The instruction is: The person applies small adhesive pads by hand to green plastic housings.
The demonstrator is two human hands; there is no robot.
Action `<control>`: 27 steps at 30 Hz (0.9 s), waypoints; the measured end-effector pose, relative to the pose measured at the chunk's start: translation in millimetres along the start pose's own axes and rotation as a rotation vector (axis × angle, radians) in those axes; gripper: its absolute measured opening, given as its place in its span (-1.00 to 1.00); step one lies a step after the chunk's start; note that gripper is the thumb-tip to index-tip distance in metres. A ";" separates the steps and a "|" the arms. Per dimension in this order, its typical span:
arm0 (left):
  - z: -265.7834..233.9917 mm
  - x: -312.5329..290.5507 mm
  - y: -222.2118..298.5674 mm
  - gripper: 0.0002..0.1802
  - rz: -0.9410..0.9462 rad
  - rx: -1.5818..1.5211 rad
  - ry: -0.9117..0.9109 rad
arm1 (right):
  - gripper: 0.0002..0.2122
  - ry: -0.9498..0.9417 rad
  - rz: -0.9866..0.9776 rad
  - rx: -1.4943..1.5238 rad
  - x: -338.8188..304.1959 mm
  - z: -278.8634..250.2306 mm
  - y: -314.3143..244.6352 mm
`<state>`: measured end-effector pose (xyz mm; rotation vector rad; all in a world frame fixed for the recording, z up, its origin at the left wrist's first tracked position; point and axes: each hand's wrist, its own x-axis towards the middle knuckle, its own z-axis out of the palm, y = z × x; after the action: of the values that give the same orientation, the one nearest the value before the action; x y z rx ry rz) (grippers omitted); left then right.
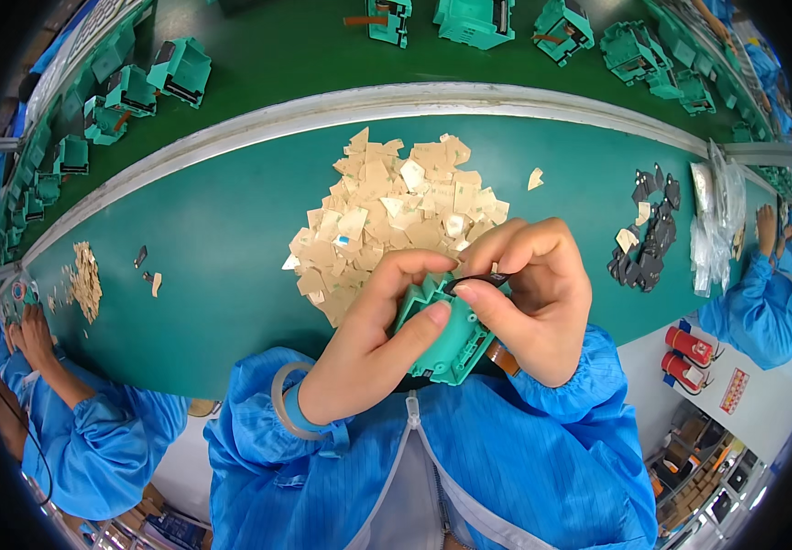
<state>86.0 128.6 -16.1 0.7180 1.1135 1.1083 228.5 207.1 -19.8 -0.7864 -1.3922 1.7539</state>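
Green table [231, 321] spreading behind two busy hands

Beyond the table, a pale rail [396, 95] is curving across the scene, and more teal units [475, 23] are standing on the green strip [277, 60] past it. At the table's near side, in front of the person's chest, a teal housing [451, 341] is being held up. Fingers of the left hand [350, 353] are grasping it from the left, the thumb pressing on its face. Fingers of the right hand [542, 307] are pinching a black strap [480, 281] at its far edge. A brown ribbon [504, 358] is showing at the housing's right side.

Just behind the hands, beige scraps [387, 215] are lying in a broad heap. To the right, black pieces [654, 240] are lying in a cluster, with clear bags [718, 220] resting beside them. On the left, a smaller pile [86, 286] is lying near a co-worker's hand [33, 335]. Red extinguishers [689, 346] are standing at right, off the table.
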 end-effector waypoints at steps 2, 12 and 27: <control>-0.2 1.2 -0.4 -0.67 -0.002 0.005 -0.002 | -0.73 0.002 -0.004 -0.016 0.3 0.0 -0.4; 2.9 3.6 -2.0 -0.72 0.007 -0.015 0.035 | -0.72 0.001 -0.077 -0.134 -0.8 0.4 0.5; -3.8 2.1 -15.6 -0.72 0.292 0.276 0.132 | -0.80 -0.085 -0.031 -0.346 0.3 -6.3 -8.1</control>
<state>87.6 125.3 -31.9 1.0613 1.3190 1.2750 235.0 211.6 -13.2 -0.8736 -1.7851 1.5574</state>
